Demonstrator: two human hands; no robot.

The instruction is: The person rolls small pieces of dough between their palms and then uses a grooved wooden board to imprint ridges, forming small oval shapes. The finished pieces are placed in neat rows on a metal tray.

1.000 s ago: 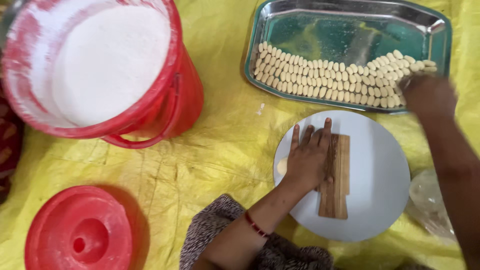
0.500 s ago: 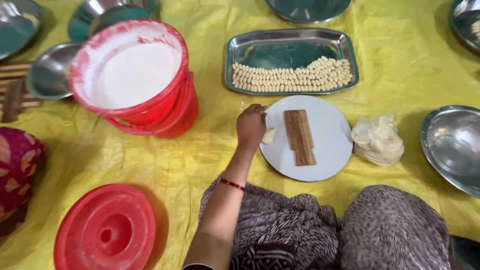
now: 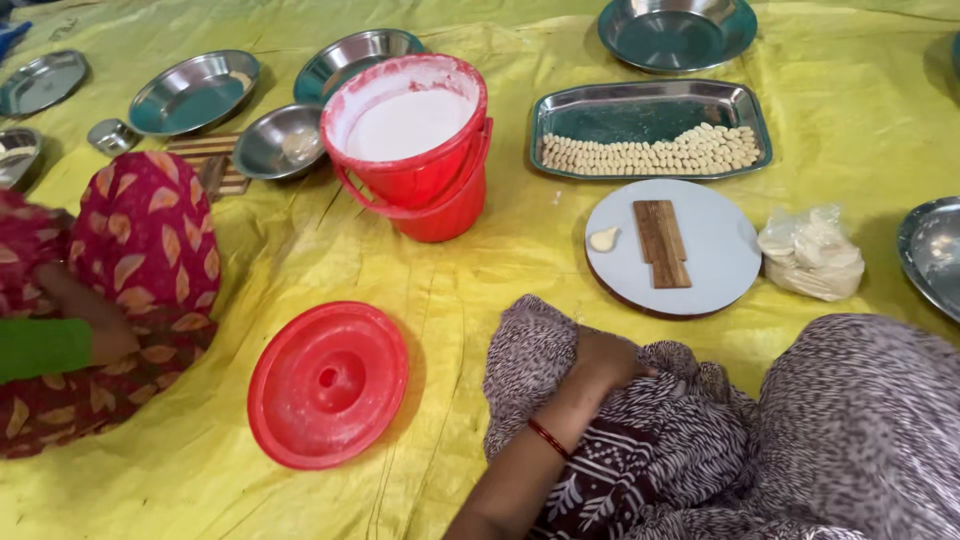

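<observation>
My left hand [image 3: 600,365] rests on the patterned cloth over my lap, fingers curled in against the folds and holding nothing; a red bangle sits on the wrist. My right hand is out of view. Just beyond the lap lies a round white board [image 3: 725,270] with a ridged wooden paddle [image 3: 660,243] on it and a small lump of dough [image 3: 603,238] at its left edge. Behind the board, a rectangular steel tray [image 3: 650,105] holds rows of small shaped dough pieces [image 3: 650,153].
A red bucket [image 3: 425,190] of white flour stands left of the tray, its red lid [image 3: 328,385] on the yellow sheet [image 3: 300,250]. A plastic bag of dough [image 3: 812,253] lies right of the board. Steel bowls [image 3: 195,90] ring the area. Another person's green-sleeved arm [image 3: 50,345] is at left.
My left hand has drawn back from the white board to my lap, leaving the dough lump on the board. The view has pulled back and widened.
</observation>
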